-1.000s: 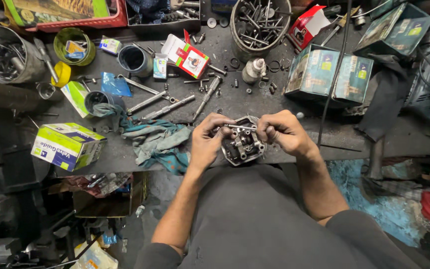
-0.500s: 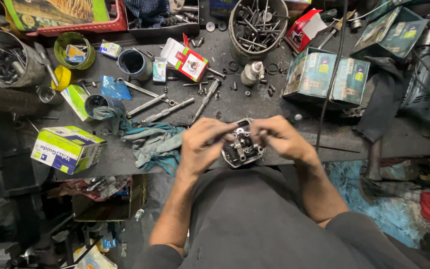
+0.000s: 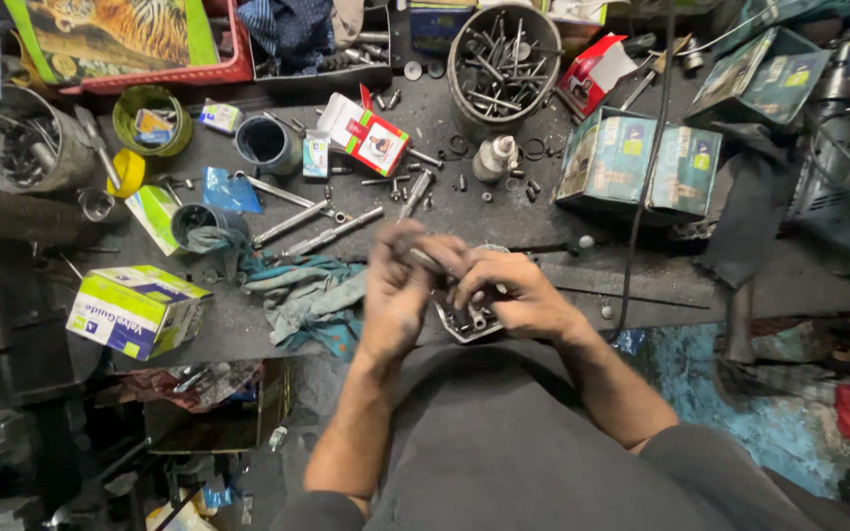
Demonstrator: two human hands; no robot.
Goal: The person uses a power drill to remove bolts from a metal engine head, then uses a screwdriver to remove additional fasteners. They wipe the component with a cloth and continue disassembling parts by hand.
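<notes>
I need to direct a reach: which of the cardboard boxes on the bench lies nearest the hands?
The green and white box at the bench's front left edge, beyond the teal rag. The teal boxes and the red and white box lie farther back.

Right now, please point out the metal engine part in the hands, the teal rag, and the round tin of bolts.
metal engine part (image 3: 469, 320): head view, lower visible edge.
teal rag (image 3: 302, 295): head view, middle fold.
round tin of bolts (image 3: 456, 93): head view, left rim.

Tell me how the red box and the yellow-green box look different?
The red box lies at the back of the workbench, small, with its flap open. The yellow-green box sits at the bench's front left edge, bigger and shut. Both are cardboard, and neither hand touches them.
</notes>
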